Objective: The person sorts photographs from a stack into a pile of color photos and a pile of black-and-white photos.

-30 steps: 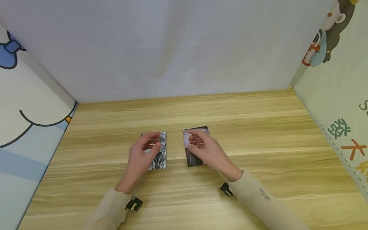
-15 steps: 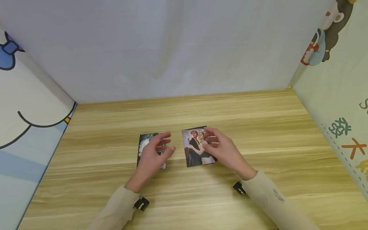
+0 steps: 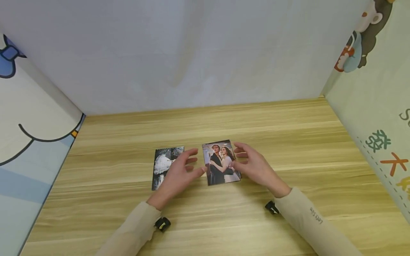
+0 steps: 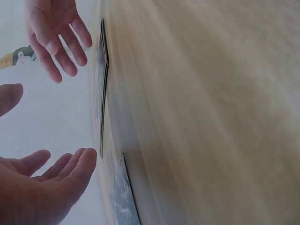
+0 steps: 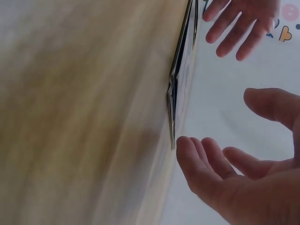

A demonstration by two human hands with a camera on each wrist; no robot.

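Two piles of photo cards lie side by side on the wooden table. The right one, a colour photo card (image 3: 219, 165) of two people embracing, shows a few stacked edges in the right wrist view. The left one, a black-and-white photo card (image 3: 162, 164), is partly covered by my left hand (image 3: 179, 170). That hand hovers between the cards with loosely bent fingers and holds nothing. Just off the colour card's right edge is my right hand (image 3: 256, 167), its fingers relaxed and apart from each other, gripping nothing.
The wood-grain table (image 3: 275, 128) runs back to a pale wall (image 3: 205, 57). A printed panel (image 3: 41, 106) stands on the left, and another panel (image 3: 374, 106) with a cartoon figure and characters stands on the right. Black wrist straps (image 3: 162, 224) hang beneath the sleeves.
Both hands have shifted right. My left hand has uncovered more of the black-and-white card, and my right hand has moved off the colour card's face. The cards stay almost in place.
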